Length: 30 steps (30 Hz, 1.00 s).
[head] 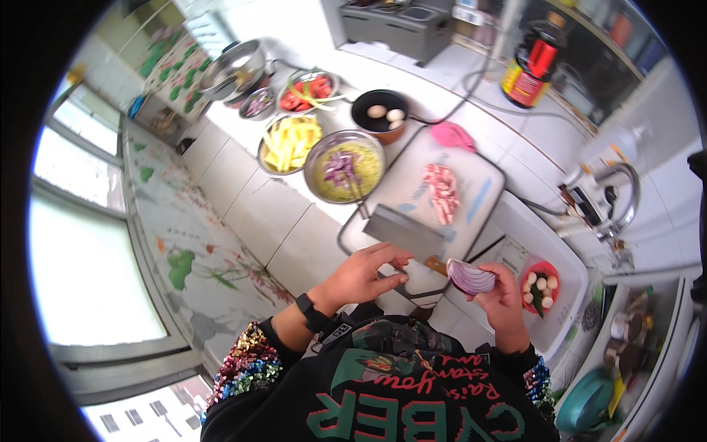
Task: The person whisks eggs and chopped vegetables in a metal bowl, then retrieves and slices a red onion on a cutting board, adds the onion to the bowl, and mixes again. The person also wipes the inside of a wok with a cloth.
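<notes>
My right hand (pixel 500 298) holds a wedge of red onion (pixel 471 276) by its side, with the cut layers showing. Over the near edge of the cutting board (pixel 381 221), my left hand (pixel 370 273) has its fingers apart and nothing in them. A cleaver (pixel 405 229) lies flat on the board between my hands and the meat, its wooden handle towards the onion. Strips of raw meat (pixel 442 193) are piled on the board's far part. Left of the board, a metal bowl (pixel 313 190) contains a yellowish mixture topped with chopped red onion (pixel 341 168).
Bowls of yellow strips (pixel 291 142), tomato pieces (pixel 301 96) and chopped onion (pixel 257 104) stand on the left counter, beside a black bowl with eggs (pixel 377 111). A pink cloth (pixel 453 135) touches the board's far edge. At right, a sink (pixel 574 271) holds a red basket (pixel 554 301).
</notes>
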### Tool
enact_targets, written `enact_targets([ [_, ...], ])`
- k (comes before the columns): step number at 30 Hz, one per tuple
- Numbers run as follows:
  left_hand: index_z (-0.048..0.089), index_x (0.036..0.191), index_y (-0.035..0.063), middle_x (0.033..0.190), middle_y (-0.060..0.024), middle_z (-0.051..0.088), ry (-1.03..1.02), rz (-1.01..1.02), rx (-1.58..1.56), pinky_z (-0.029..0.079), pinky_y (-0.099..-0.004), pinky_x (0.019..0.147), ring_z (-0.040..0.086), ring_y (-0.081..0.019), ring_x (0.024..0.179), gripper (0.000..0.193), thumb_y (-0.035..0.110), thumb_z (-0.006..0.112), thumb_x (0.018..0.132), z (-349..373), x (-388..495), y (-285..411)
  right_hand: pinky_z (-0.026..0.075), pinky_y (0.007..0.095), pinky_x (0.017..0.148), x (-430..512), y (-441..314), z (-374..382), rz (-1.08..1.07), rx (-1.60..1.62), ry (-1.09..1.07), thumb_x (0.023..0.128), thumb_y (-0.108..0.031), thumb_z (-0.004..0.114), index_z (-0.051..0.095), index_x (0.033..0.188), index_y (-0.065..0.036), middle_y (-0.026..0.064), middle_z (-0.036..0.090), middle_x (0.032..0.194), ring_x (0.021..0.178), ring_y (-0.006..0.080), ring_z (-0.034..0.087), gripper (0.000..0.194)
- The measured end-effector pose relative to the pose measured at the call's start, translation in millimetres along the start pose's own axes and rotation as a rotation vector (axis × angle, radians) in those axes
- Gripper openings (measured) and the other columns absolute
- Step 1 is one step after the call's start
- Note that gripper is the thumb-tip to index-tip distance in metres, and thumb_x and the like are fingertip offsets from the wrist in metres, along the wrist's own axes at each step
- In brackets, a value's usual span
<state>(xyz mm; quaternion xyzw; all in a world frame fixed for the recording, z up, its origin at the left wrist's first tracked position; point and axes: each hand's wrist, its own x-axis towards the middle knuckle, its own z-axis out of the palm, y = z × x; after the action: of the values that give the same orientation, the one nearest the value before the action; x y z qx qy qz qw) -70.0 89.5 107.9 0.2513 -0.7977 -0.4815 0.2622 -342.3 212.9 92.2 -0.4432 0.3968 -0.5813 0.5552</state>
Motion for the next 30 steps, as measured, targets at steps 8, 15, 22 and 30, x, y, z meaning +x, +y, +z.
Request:
enact_targets([
  [8, 0.043, 0.135, 0.0038, 0.113, -0.0070, 0.057, -0.067, -0.194, -0.677, 0.050, -0.0293, 0.086, 0.060, -0.0132, 0.100, 0.052, 0.005, 0.066, 0.088, -50.7, -38.2, -43.5, 0.050, 0.0275, 0.088, 85.8, 38.7, 94.9, 0.116, -0.252, -0.307, 0.081, 0.002, 0.069, 0.050, 0.124, -0.002, 0.0058, 0.052, 0.117, 0.105, 0.0129, 0.057, 0.047],
  [15, 0.049, 0.128, 0.0034, 0.115, -0.0028, 0.057, -0.172, -0.217, -0.864, 0.048, -0.0263, 0.090, 0.056, -0.0107, 0.104, 0.042, -0.002, 0.063, 0.088, -136.2, -53.3, -114.4, 0.050, 0.0277, 0.088, 137.3, 85.1, 176.0, 0.136, -0.259, -0.217, 0.081, 0.001, 0.069, 0.050, 0.125, -0.001, 0.0072, 0.050, 0.120, 0.109, 0.0143, 0.055, 0.048],
  [22, 0.049, 0.128, 0.0035, 0.118, -0.0052, 0.058, -0.307, -0.274, -1.075, 0.049, -0.0283, 0.091, 0.056, -0.0133, 0.109, 0.042, -0.006, 0.059, 0.088, -192.8, -44.5, -167.9, 0.051, 0.0286, 0.084, 172.9, 97.6, 219.6, 0.150, -0.311, -0.133, 0.080, 0.001, 0.070, 0.040, 0.138, -0.004, 0.0109, 0.045, 0.131, 0.107, 0.0163, 0.055, 0.066],
  [30, 0.051, 0.126, 0.0046, 0.115, -0.0039, 0.059, -0.411, -0.270, -1.094, 0.049, -0.0272, 0.089, 0.057, -0.0120, 0.106, 0.040, -0.006, 0.059, 0.088, -203.7, -10.7, -178.6, 0.052, 0.0292, 0.080, 167.6, 85.9, 211.0, 0.205, -0.280, 0.032, 0.080, 0.005, 0.068, 0.031, 0.147, -0.008, 0.0130, 0.043, 0.135, 0.104, 0.0176, 0.056, 0.077],
])
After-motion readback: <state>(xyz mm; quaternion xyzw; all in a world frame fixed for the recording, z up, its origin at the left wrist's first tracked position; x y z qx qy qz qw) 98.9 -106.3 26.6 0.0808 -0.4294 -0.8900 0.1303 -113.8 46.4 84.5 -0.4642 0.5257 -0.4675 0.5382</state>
